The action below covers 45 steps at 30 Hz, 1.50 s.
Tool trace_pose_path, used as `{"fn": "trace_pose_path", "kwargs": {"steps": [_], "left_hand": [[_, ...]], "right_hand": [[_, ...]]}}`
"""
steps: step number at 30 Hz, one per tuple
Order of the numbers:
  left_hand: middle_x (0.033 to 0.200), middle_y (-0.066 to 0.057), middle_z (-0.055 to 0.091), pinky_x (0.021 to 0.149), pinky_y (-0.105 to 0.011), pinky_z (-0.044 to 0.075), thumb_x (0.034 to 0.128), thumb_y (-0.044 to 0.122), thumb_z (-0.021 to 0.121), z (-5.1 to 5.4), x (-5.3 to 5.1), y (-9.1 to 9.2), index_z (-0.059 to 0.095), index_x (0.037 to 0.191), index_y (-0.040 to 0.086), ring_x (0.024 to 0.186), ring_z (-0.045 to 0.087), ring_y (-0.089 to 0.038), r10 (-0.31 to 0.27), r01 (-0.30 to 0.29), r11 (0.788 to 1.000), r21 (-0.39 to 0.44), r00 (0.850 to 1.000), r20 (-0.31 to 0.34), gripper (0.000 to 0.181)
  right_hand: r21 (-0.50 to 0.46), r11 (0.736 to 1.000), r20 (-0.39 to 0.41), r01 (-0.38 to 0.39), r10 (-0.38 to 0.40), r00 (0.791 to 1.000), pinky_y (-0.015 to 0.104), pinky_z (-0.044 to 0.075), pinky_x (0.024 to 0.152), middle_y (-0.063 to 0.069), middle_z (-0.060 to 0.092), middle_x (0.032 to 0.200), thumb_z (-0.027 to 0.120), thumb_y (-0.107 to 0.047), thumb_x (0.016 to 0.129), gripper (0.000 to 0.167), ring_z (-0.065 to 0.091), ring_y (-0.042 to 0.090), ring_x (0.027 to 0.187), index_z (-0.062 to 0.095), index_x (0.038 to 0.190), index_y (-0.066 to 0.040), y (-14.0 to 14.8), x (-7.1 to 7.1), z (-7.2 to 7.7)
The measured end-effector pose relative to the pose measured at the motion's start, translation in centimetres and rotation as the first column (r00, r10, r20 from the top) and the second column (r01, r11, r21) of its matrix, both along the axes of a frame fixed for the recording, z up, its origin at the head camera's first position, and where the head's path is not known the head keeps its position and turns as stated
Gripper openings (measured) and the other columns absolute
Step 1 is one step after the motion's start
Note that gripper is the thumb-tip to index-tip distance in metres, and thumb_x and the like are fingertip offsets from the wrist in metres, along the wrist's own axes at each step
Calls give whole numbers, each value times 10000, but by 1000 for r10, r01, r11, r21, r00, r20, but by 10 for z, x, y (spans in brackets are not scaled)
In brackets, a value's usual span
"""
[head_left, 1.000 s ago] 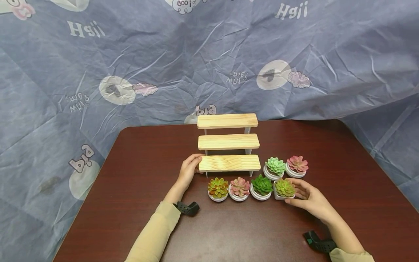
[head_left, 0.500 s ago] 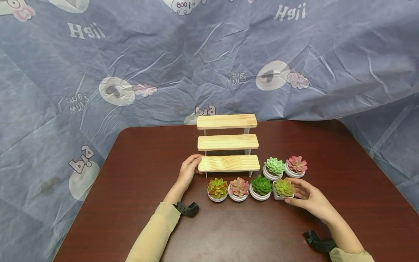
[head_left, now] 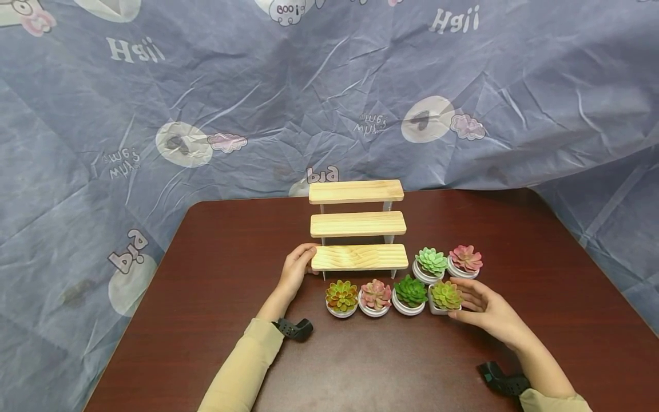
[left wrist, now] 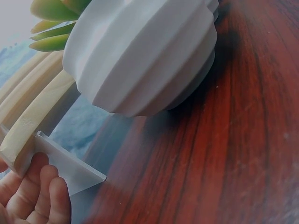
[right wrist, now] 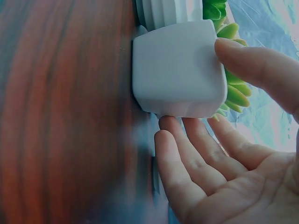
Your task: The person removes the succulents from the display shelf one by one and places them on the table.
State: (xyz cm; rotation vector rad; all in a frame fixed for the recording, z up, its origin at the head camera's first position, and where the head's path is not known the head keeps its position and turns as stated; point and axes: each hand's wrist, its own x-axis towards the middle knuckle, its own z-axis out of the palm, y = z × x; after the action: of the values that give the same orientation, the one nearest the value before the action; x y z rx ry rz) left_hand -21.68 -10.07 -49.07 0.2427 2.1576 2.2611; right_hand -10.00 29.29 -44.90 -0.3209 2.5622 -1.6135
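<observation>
My left hand grips the left end of the lowest board of a three-tier wooden display stand. In the left wrist view its curled fingers lie beside the stand's clear side panel. My right hand holds a yellow-green potted succulent in a squarish white pot. The right wrist view has the thumb at the pot's rim and fingertips against its side; the pot stands on the table.
Left of the held pot stand a dark green succulent, a pink one and an orange-yellow one. Behind are a mint-green succulent and a red-pink one. A blue printed cloth hangs behind the brown table.
</observation>
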Motion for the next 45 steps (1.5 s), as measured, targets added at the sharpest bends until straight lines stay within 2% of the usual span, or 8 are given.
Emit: {"fn": "trace_pose_path", "kwargs": {"steps": [6,12,15,21,28,35,41,45], "left_hand": [[965,-82,606,607,-294,514,1000,175,468,3,0,-2,566,1210,-75,703,579,-134,-32,32,999,-1,999,14,341],[977,-80,604,645,-351,527,1003,131,446,26,13,0,544,1205,-108,716,584,-117,-50,50,998,-24,999,-3,328],[971,-87,604,643,-355,529,1002,127,448,29,14,1,537,1206,-117,704,583,-117,-44,44,999,-22,999,0,330],[965,-83,595,657,-371,526,996,143,466,30,12,-2,516,1234,-120,696,574,-119,-39,39,999,-6,999,34,358],[975,-95,595,701,-397,536,987,155,485,35,13,-3,519,1236,-113,724,587,-128,-13,17,998,-65,998,60,368],[989,-146,597,768,-466,522,980,152,501,42,16,-7,530,1233,-93,787,602,-140,26,-21,991,-133,999,38,353],[1074,-210,574,787,-437,524,976,180,523,31,9,-14,521,1245,-73,954,591,-287,33,-32,983,-181,999,3,370],[1143,-162,587,814,-420,512,963,250,548,25,9,-18,554,1238,-11,1028,575,-292,68,-78,965,-252,997,-48,380]], "right_hand": [[15,1000,28,-17,16,999,133,435,841,275,403,1352,741,-98,804,696,497,-82,1029,367,1365,77,2,0,6],[15,999,-4,-51,51,999,151,451,841,314,416,1319,721,-52,813,677,489,-91,1039,353,1362,94,5,1,12],[3,997,-43,-77,77,996,132,438,849,310,430,1305,714,-18,809,665,491,-88,1056,354,1353,109,5,-1,14],[-19,995,-87,-102,100,991,127,433,861,60,506,1274,697,10,814,620,517,-42,1082,372,1329,127,5,-5,18],[2,999,-70,-51,51,996,149,467,804,325,472,1263,570,-78,937,482,544,-23,1048,380,1329,125,0,-8,28],[84,996,-142,39,-26,990,78,409,815,275,512,1263,506,-165,983,416,488,-112,1047,445,1308,87,-5,-13,37],[66,996,-215,65,-49,975,57,378,855,288,508,1270,498,-148,986,387,494,-104,1079,471,1293,87,-9,-19,41],[74,994,-224,74,-56,973,35,316,899,269,512,1275,493,-168,990,380,401,-38,1233,484,1296,58,-12,-24,44]]}}
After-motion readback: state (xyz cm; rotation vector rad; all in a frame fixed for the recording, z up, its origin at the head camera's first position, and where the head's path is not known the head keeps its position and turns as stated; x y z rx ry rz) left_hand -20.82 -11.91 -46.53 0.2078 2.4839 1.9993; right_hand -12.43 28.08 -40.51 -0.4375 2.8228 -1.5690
